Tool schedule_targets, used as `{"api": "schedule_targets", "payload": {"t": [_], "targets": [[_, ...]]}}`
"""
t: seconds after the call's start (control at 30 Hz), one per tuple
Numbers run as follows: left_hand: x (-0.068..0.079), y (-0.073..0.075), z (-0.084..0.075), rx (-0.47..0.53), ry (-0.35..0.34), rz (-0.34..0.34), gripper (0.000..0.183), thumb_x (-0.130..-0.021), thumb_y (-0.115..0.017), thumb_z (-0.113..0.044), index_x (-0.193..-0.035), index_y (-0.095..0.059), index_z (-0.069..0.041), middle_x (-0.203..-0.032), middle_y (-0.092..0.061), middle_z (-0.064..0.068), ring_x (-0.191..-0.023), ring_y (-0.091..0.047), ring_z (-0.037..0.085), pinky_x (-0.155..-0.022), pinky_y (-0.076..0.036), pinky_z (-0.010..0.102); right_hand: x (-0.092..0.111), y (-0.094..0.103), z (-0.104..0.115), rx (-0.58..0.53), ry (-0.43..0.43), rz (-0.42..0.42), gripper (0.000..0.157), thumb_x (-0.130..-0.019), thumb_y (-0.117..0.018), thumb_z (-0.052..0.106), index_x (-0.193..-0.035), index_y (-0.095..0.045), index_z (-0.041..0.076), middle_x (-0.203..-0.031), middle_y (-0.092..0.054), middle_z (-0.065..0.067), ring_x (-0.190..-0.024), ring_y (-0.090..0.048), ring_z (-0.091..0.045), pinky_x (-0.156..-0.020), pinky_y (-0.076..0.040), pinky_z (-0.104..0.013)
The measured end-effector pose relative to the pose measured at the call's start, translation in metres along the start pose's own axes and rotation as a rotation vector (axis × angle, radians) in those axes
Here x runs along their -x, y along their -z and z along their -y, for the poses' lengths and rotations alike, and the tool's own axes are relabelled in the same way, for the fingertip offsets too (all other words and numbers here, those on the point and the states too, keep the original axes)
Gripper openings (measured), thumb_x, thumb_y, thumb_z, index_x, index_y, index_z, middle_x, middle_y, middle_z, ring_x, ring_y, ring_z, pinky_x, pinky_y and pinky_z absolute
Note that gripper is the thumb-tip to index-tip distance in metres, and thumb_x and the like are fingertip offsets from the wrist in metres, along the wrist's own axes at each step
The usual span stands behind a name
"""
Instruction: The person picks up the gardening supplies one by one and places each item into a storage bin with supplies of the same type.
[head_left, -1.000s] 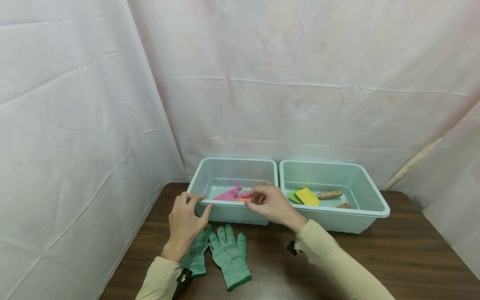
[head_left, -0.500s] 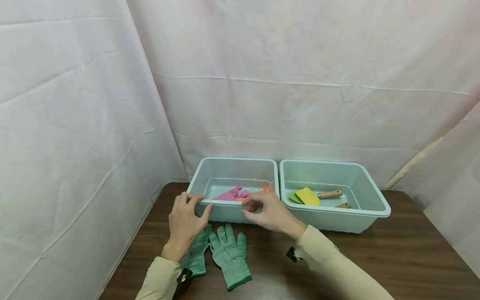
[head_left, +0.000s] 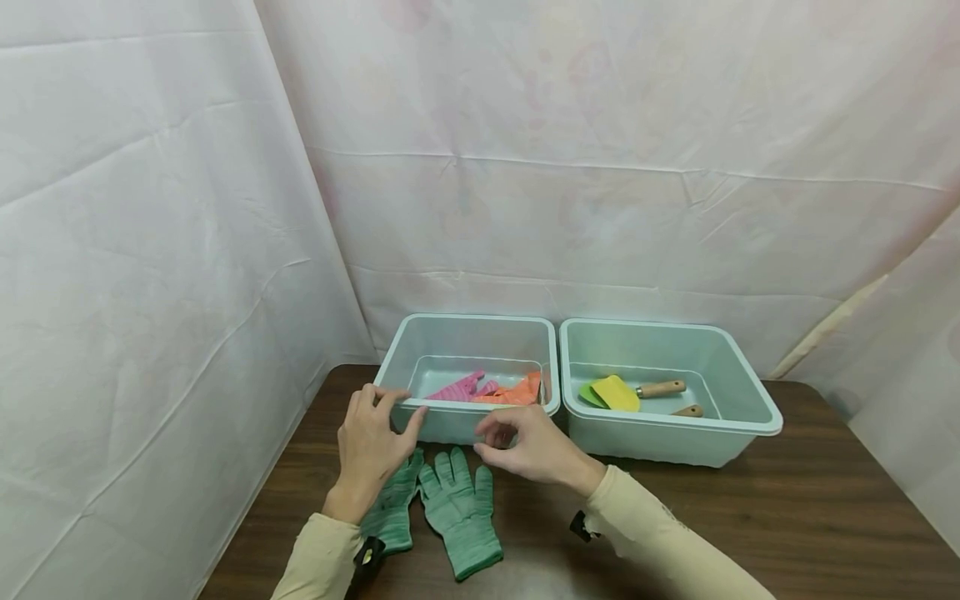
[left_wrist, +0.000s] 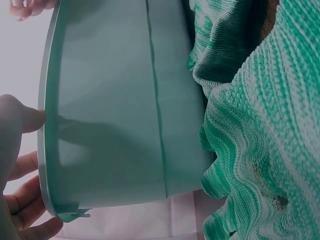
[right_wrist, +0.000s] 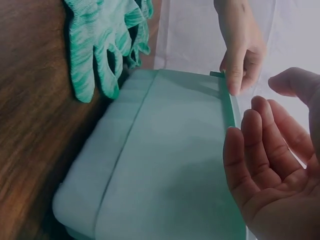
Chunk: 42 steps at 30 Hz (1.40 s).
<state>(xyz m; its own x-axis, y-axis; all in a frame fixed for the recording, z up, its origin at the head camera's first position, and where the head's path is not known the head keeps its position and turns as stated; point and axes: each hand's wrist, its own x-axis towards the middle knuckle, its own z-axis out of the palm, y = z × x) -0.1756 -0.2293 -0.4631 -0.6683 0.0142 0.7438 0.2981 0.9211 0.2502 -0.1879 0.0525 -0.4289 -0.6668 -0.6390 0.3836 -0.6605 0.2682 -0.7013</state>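
Observation:
My left hand (head_left: 367,442) holds the front left rim of a pale green plastic bin (head_left: 450,427), thumb on the near side and fingers over the edge. In the left wrist view the thumb touches the rim (left_wrist: 42,160). Just in front of the same bin hovers my right hand (head_left: 536,446), fingers loosely bent and nothing between them. Inside lie a pink striped glove (head_left: 455,389) and an orange glove (head_left: 521,390), partly hidden by the front wall. Two green knit gloves, one flat (head_left: 461,517) and one partly behind my left wrist (head_left: 392,521), rest on the table.
A second pale green bin (head_left: 667,437) stands close on the right. In it are yellow (head_left: 617,393) and green (head_left: 588,395) blades and wooden handles (head_left: 662,388). The dark wooden table (head_left: 787,475) ends at pale hanging cloth (head_left: 600,233) behind and beside it.
My right hand has drawn back from inside the left bin, over its front wall toward me, uncovering the orange glove. The left hand has kept its place on the rim.

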Motion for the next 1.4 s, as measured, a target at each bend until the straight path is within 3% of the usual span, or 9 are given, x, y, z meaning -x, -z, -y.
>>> {"api": "schedule_targets", "payload": {"t": [0.17,0.37,0.83,1.4], "targets": [[-0.001,0.0,0.0,0.0,0.002,0.002,0.036,-0.087,-0.087,-0.041,-0.107,-0.081,-0.013,-0.097,-0.06,0.014,-0.086,-0.06,0.035,-0.05,-0.051,0.045,0.003,-0.007,-0.004,0.002,-0.041,0.039,0.01,-0.095,-0.081,0.017,-0.105,-0.079,0.016,-0.084,-0.072,0.01,-0.076,-0.065,0.001,-0.07,-0.058,-0.023],[0.0,0.0,0.0,0.002,0.012,0.007,0.036,-0.087,-0.087,-0.041,-0.107,-0.081,-0.013,-0.098,-0.06,0.014,-0.087,-0.06,0.034,-0.051,-0.052,0.046,0.007,-0.016,-0.008,-0.02,-0.074,0.097,0.014,-0.096,-0.08,0.019,-0.108,-0.079,0.011,-0.085,-0.072,0.009,-0.075,-0.065,0.002,-0.07,-0.058,-0.021],[0.0,0.0,0.0,0.011,0.007,0.0,0.036,-0.086,-0.087,-0.041,-0.107,-0.081,-0.013,-0.098,-0.061,0.014,-0.086,-0.06,0.034,-0.05,-0.051,0.045,0.014,-0.029,-0.019,-0.017,-0.095,0.164,0.017,-0.097,-0.079,0.021,-0.111,-0.078,0.012,-0.085,-0.071,0.013,-0.073,-0.062,0.005,-0.07,-0.056,-0.018],[0.0,0.0,0.0,0.013,0.01,0.003,0.036,-0.087,-0.087,-0.042,-0.107,-0.081,-0.013,-0.099,-0.061,0.015,-0.087,-0.06,0.035,-0.05,-0.052,0.047,0.017,-0.044,-0.03,0.074,-0.114,0.238,0.026,-0.095,-0.081,0.027,-0.116,-0.078,0.011,-0.086,-0.071,0.015,-0.068,-0.059,0.008,-0.065,-0.052,-0.015]]}}
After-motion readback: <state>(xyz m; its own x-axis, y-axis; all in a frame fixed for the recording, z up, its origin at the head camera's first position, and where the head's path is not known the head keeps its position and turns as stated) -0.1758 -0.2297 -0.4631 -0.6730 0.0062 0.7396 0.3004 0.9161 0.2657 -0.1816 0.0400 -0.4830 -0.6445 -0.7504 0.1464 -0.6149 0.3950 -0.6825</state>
